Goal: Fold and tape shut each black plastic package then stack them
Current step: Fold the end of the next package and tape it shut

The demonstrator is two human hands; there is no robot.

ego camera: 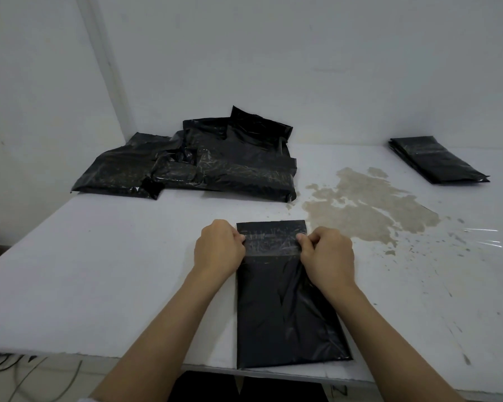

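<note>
Both hands' fingers — left hand (219,248), right hand (327,250) — pinching tape strip (270,242) ends, package (282,300) overhanging table (99,271) edge

Both forearms reach forward, side by side. The left hand (219,248) and right hand (327,253) are curled, fingertips pinching inward toward each other.

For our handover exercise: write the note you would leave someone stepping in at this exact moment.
Left hand and right hand each pinch an end of the clear tape strip across the folded flap of the flat black plastic package at the white table's near edge.
Done: neat stack of sealed black packages, far right.
Left: press this tape down, stack it, then work through the loose heap of black packages, far left.
</note>
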